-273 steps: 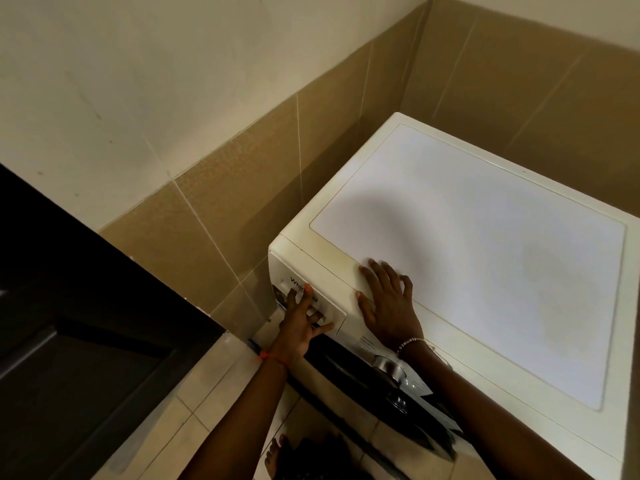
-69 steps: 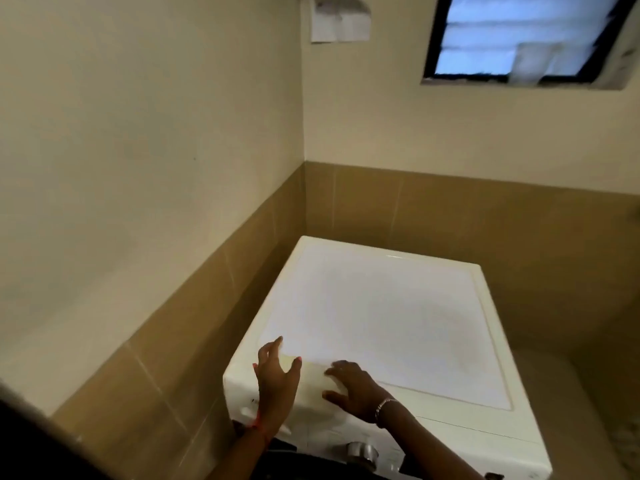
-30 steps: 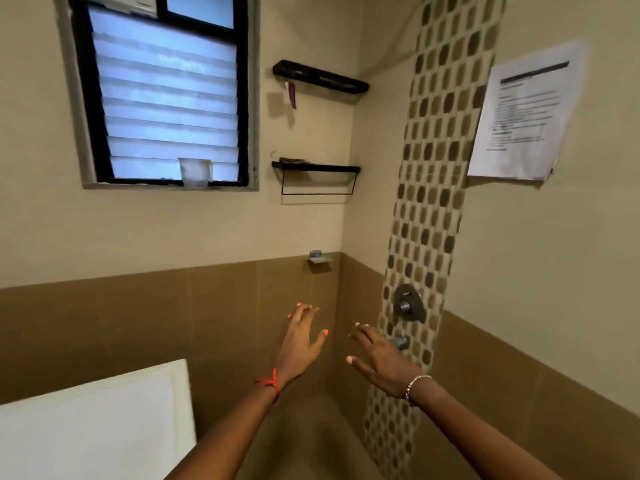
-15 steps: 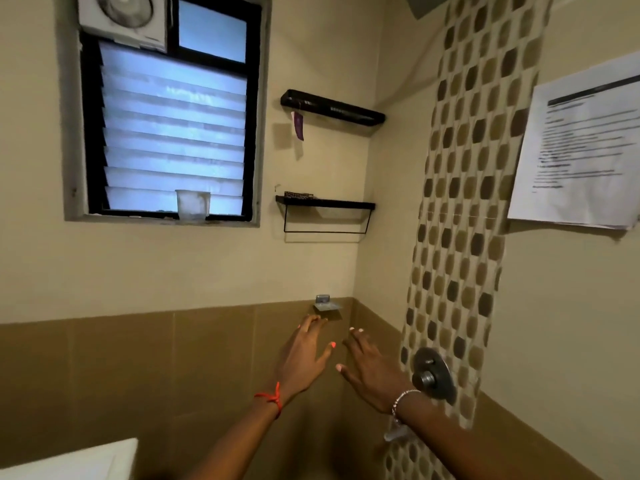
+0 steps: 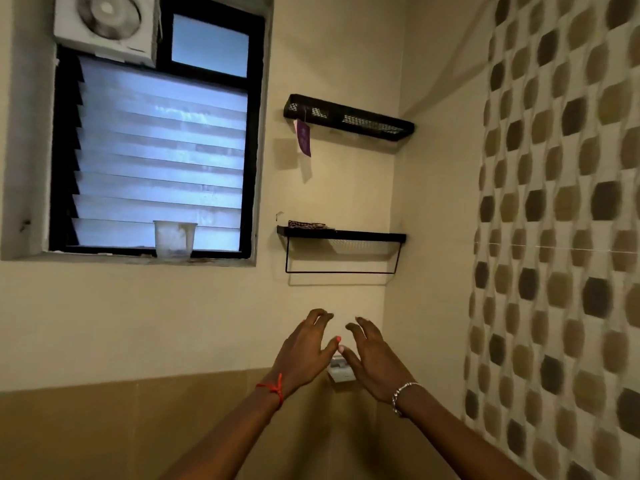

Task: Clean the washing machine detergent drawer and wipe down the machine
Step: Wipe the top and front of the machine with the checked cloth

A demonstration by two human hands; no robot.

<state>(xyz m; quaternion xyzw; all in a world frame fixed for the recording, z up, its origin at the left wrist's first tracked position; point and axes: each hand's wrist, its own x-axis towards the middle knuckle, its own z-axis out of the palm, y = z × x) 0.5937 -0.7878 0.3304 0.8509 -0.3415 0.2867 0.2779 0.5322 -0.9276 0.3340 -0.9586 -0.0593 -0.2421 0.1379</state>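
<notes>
While raised, left hand [image 5: 304, 349] and right hand [image 5: 373, 360] hover — fingers [image 5: 312, 320] spread.

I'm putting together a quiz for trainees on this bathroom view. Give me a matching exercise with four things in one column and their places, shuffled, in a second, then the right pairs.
Things:
1. exhaust fan
2. clear cup
3. purple tag
4. silver bracelet

Places:
A. on the window sill
B. hanging from the upper black shelf
C. at the wrist of the right hand
D. in the top left corner of the window

Pairs: 1-D, 2-A, 3-B, 4-C.
</notes>
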